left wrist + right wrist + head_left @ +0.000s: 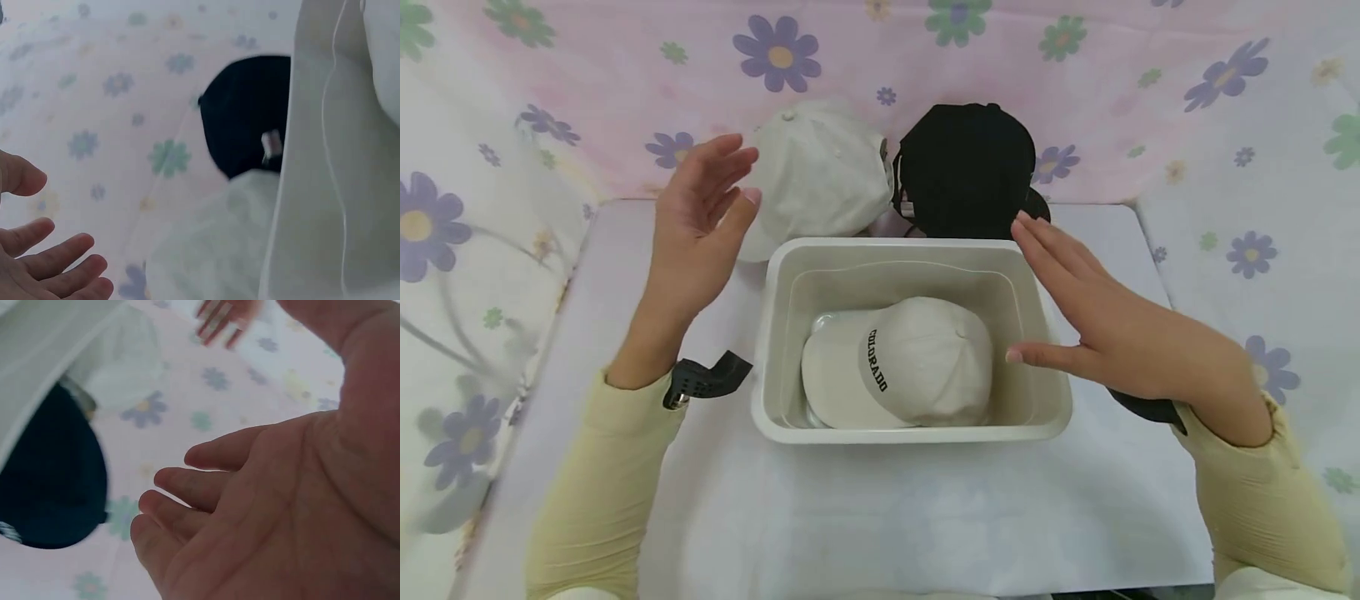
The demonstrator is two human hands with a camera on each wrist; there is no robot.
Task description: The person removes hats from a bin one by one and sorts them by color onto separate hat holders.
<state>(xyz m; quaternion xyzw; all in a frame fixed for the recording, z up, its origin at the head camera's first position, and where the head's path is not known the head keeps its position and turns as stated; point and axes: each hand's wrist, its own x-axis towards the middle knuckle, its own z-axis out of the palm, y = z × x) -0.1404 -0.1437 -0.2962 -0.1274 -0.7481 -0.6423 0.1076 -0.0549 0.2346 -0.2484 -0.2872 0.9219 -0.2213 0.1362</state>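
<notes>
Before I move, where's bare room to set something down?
Widest: the table between the bin and the near edge; a smaller patch lies right of the black cap. Behind the bin is crowded by that and the white cap; inside, by the COLORADO cap.

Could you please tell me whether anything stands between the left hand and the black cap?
Yes: in the head view, the white cap behind the bin lies between the left hand and the black cap. The hand's height is hard to tell.

I see the beige bin (910,435) upright, open-topped. Inside it: cream COLORADO cap (936,367), crown up, brim toward the bin's left end. Behind it: white cap (827,171) left, black cap (966,171) right.
</notes>
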